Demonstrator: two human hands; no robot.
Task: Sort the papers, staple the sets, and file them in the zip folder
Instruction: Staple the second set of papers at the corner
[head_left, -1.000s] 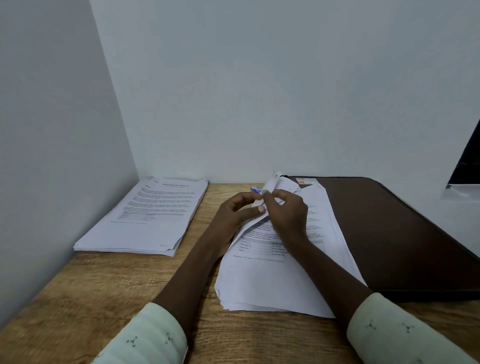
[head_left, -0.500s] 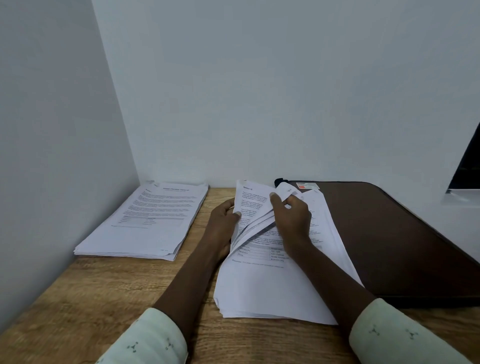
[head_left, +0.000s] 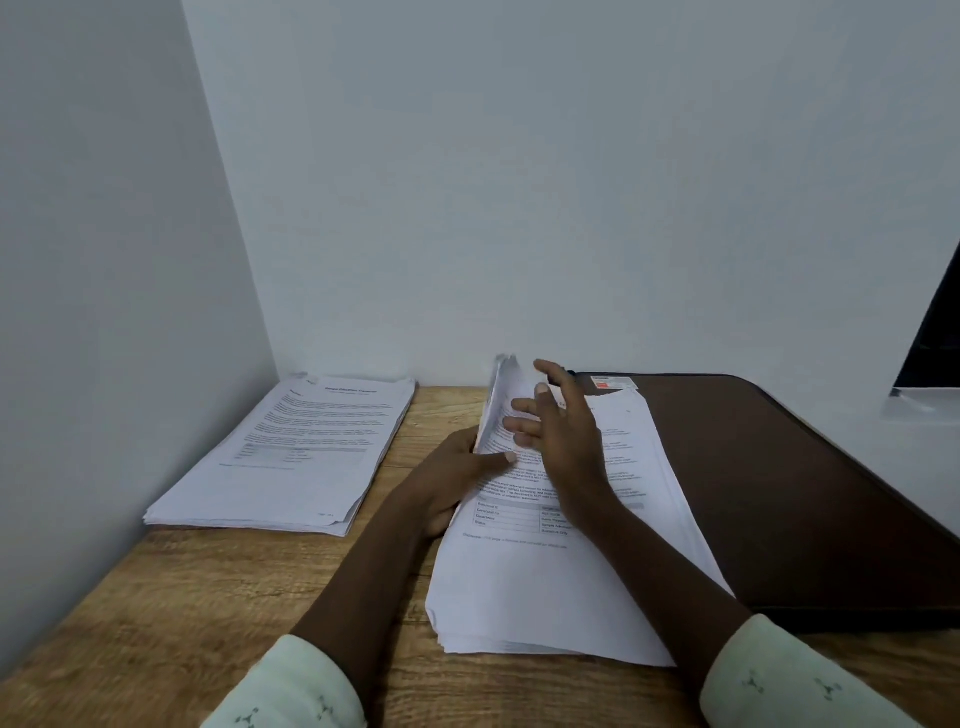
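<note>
A thick stack of printed papers (head_left: 545, 597) lies in front of me on the wooden desk. My left hand (head_left: 457, 478) grips a thin bundle of lifted sheets (head_left: 498, 400) at its left edge, thumb on the front, and the bundle stands nearly upright. My right hand (head_left: 561, 441) hovers over the stack with fingers spread and straight, just right of the raised sheets, holding nothing. A second stack of papers (head_left: 296, 452) sits at the left by the wall. The dark brown zip folder (head_left: 779, 493) lies flat at the right, partly under the middle stack. No stapler is in view.
White walls close the desk (head_left: 156, 613) at the left and back. A red-and-white label (head_left: 613, 383) sits on the folder's far left corner. A dark screen edge (head_left: 935, 338) shows at the far right.
The lifted sheets have swung up from a shallow angle to nearly upright in my left hand. My right hand let go of them and opened its fingers.
</note>
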